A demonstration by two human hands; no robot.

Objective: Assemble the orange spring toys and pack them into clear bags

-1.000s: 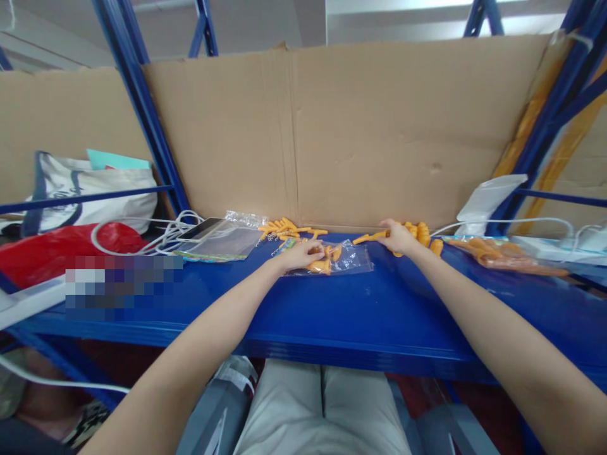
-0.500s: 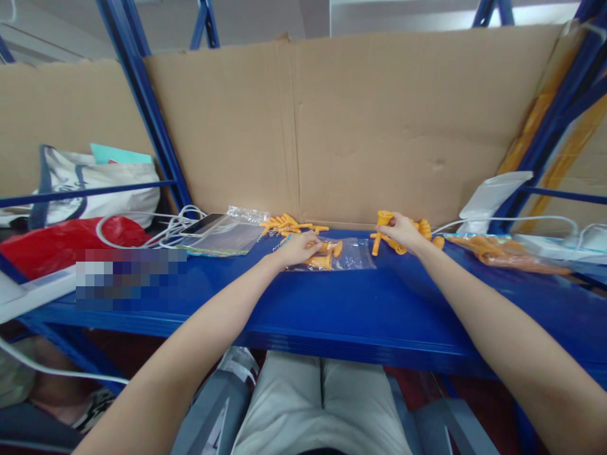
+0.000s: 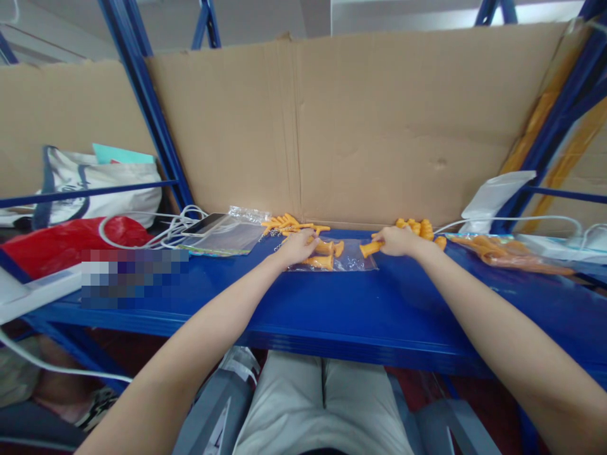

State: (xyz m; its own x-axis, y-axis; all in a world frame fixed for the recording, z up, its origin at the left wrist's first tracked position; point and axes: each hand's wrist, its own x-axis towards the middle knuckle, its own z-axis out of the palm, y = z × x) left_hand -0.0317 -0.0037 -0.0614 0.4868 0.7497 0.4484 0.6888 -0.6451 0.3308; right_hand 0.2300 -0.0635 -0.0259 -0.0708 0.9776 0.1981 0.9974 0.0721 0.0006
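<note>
My left hand (image 3: 300, 248) rests at the left end of a clear plastic bag (image 3: 353, 256), its fingers closed on the bag. Inside the bag lie several orange plastic pieces (image 3: 318, 261), partly covered by that hand. Over the right edge of the bag, my right hand (image 3: 397, 241) grips an orange flared plastic piece (image 3: 370, 249), tilted with its wide end to the left. Behind the right hand sit more rounded, ridged orange pieces (image 3: 422, 229). Thin orange sticks (image 3: 289, 222) with small chains lie in a pile beyond my left hand.
A filled bag of orange parts (image 3: 497, 249) lies on the right of the blue table (image 3: 332, 309). To the left are a phone (image 3: 206, 222), white cables (image 3: 165, 234), a clear sleeve (image 3: 232, 237) and a red bag (image 3: 76, 239). A cardboard wall (image 3: 370, 126) stands behind.
My right hand has lowered and turned, bringing the flared orange piece from upright down to the bag's right edge. My left hand stays at the bag, shifted only slightly.
</note>
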